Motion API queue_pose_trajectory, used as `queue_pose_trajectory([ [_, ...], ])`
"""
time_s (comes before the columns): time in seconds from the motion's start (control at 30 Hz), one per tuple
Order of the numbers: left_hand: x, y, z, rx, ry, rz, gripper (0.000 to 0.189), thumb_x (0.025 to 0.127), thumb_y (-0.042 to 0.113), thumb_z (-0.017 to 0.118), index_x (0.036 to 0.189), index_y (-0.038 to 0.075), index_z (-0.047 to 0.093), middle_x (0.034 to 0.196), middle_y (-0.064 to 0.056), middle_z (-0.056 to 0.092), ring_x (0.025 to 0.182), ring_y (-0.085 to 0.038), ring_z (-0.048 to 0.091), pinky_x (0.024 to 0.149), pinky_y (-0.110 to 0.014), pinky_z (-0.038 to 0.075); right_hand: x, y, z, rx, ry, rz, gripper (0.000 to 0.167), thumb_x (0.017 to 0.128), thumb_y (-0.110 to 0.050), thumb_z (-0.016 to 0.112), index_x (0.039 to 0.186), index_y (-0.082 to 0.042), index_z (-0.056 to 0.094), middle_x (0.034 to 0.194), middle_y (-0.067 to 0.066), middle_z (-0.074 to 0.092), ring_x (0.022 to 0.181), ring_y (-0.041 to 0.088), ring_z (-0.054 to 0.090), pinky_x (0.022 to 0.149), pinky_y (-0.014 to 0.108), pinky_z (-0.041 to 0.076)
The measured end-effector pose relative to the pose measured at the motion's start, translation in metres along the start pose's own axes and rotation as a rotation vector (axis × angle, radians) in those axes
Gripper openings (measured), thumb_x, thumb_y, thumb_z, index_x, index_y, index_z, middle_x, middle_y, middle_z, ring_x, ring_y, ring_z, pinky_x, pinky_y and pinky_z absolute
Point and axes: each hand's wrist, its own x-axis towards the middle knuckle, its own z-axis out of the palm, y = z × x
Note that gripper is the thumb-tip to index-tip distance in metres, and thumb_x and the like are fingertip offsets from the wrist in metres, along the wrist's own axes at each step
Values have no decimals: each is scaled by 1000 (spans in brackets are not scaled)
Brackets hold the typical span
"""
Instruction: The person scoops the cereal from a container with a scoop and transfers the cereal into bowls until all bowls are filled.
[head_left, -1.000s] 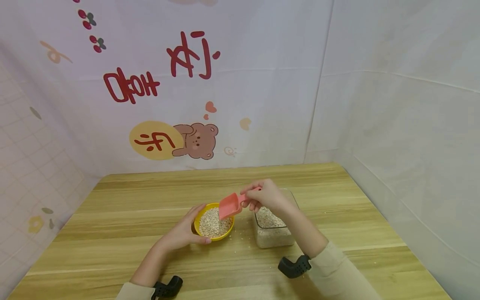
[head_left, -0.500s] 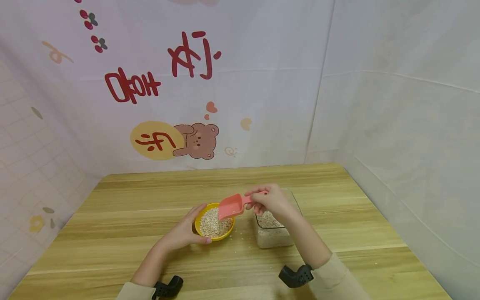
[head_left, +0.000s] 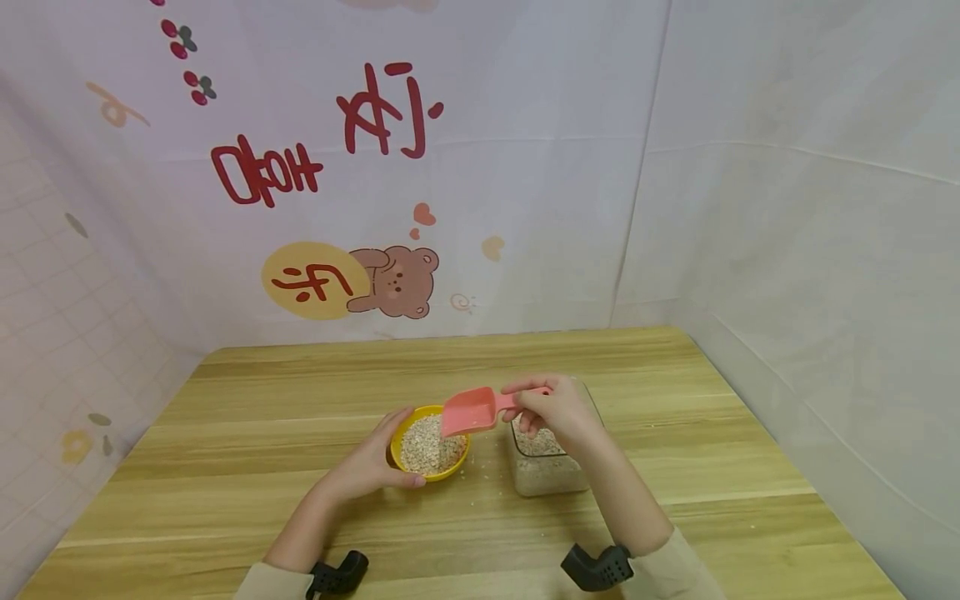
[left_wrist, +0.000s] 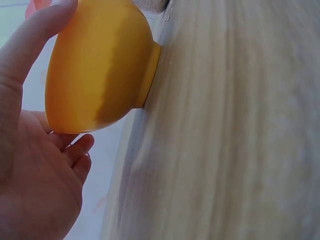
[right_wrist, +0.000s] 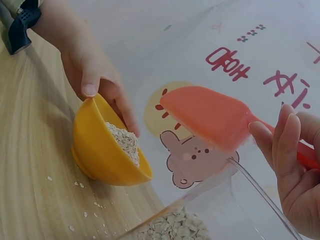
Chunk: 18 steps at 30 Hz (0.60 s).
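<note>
My left hand holds the yellow bowl at its left side, thumb at the near rim and fingers round the far side. The bowl stands upright on the table, filled with oat flakes. In my right hand is the handle of a pink scoop, pinched between thumb and fingers. The scoop is raised, its front lip overlapping the bowl's right rim in the head view; only a few specks show in its pan. Below the right hand stands a clear square container of oats, partly hidden by hand and forearm.
Loose flakes lie scattered on the wooden table between bowl and container. A printed white curtain hangs behind the table, and plain white sheeting closes off the right side.
The right hand and scoop have shifted right, away from over the bowl and towards the container, with the scoop turning flatter. The left hand and bowl have stayed in place.
</note>
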Motion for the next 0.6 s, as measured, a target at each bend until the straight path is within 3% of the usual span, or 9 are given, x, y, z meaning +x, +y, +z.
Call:
queue_pose_trajectory([
  [0.27,0,-2,0,15,11,-3,114,63,41,88,152,10,24,155,-15,18,139,-38,20,102,-66,24,-6,2,-4,89,-6,-23,24,90,1,58,110,12,64,72,19,68,45,12,54,44,22,45],
  [0.6,1,-2,0,17,14,5,113,62,41,88,151,11,24,155,-15,19,139,-38,20,102,-66,24,-9,2,-9,100,-39,-43,28,89,1,56,113,15,61,70,12,69,45,8,52,44,20,44],
])
